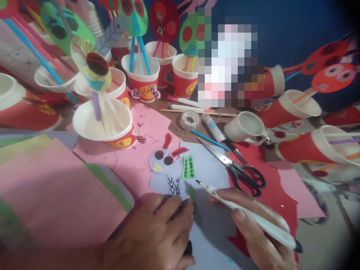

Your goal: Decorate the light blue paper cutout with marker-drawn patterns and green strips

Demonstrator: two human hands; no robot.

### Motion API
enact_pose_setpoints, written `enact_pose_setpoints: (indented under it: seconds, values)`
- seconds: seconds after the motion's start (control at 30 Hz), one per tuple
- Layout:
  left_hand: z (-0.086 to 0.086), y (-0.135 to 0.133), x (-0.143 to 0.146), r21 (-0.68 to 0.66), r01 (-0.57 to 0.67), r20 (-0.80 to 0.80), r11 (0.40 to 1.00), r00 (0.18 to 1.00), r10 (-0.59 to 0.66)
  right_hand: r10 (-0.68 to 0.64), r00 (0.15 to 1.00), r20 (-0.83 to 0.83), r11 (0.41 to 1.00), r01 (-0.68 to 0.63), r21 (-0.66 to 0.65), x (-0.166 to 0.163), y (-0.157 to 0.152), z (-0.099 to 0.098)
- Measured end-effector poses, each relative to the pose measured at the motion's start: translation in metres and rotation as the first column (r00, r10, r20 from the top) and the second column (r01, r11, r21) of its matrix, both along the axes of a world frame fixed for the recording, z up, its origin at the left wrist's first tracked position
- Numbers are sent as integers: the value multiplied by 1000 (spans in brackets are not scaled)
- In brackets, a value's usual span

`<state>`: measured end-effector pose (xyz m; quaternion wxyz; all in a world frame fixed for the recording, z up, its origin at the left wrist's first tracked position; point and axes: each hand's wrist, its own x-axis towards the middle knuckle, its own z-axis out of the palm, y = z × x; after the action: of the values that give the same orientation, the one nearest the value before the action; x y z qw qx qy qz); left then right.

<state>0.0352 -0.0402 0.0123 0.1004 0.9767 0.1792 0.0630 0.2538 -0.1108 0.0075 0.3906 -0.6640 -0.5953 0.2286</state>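
Observation:
My right hand (255, 221) grips a white marker (253, 217), its dark tip pointing left just above the grey-blue paper (210, 240). Fingers curled, my left hand (160, 228) presses on that paper; a black marker cap (189, 247) pokes out between its fingers and thumb, mostly hidden. Black chevron marks are drawn on the paper just beyond its fingertips. Above them lie two small green paper strips (188, 167) with black rings. A round paper face (161, 160) with red ears, dark eyes and a yellow mouth lies at the sheet's upper left.
Black-handled scissors (247, 172) lie open-bladed at right, near a glue tube (213, 127), tape roll (190, 120) and white cup (246, 127). Red paper cups (144, 80) with paper faces on straws stand behind. Pink paper (62, 187) spreads left, red paper (275, 195) right.

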Motion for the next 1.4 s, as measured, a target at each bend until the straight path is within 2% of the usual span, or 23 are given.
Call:
enact_pose_setpoints:
  seconds: [0.13,0.27,0.4,0.6,0.87,1.03,1.23,1.4]
  values:
    - [4,-1,1,16,-7,5,1000,1000,7,-22,998,-50,997,19,-73,-6,3,-1]
    - [3,1,1,21,2,-2,1000,1000,-2,-128,990,56,984,134,-120,-9,6,-1]
    - [-1,4,1,0,67,-6,998,998,-67,-134,980,145,984,148,-97,-9,6,-2]
    - [3,3,0,-1,33,-14,999,999,-33,-216,975,56,962,222,-159,-14,6,1]
    - [6,0,0,10,15,-31,1000,999,-15,-220,975,-35,965,212,-154,-13,9,2]
    - [3,2,1,-7,23,-28,1000,999,-24,-221,975,20,963,222,-153,-14,9,3]
    - [4,4,2,-4,33,-29,999,999,-34,-131,988,87,987,138,-79,-9,10,0]
    - [5,3,0,-18,47,-31,999,998,-47,-70,993,98,993,78,-83,-6,9,-3]
